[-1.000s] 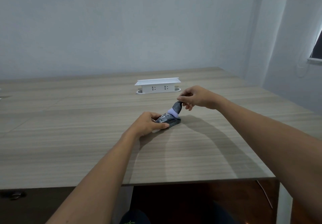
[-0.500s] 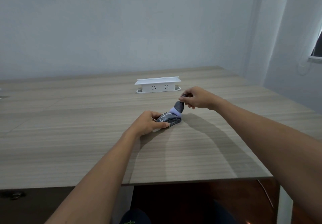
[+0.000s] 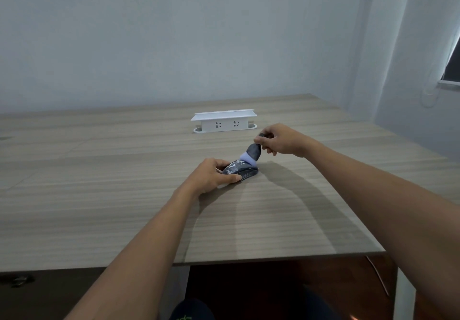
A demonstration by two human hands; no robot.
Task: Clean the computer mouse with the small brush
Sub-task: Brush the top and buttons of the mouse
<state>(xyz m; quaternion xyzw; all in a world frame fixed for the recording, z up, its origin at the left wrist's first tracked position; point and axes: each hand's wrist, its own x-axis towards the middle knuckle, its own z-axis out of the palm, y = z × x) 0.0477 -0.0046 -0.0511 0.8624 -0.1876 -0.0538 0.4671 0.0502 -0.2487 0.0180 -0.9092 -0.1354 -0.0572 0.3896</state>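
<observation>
The right hand [image 3: 280, 140] has its fingers and thumb curled tight round the dark handle of a small brush [image 3: 251, 154], pinching it near the top. The brush slants down and away from that hand toward the left, and its pale lilac bristles touch the top of the mouse [image 3: 240, 170] at the end nearest the right hand.

The left hand [image 3: 211, 175] grips the mouse from the other end, thumb laid along the near side and fingers wrapped over the far side, so that only the front half of the dark, mottled shell shows past the fingertips. The mouse rests on the tabletop [image 3: 124, 207], between the two hands, with the right hand raised just above and beyond it.

Farther out, past both hands, a white socket box [image 3: 224, 121] with a flat lid stands on the tabletop, well apart from the mouse. Behind it rises a plain pale wall [image 3: 174, 33]. At the right edge, beyond the right forearm, part of a window [image 3: 454, 70] shows.
</observation>
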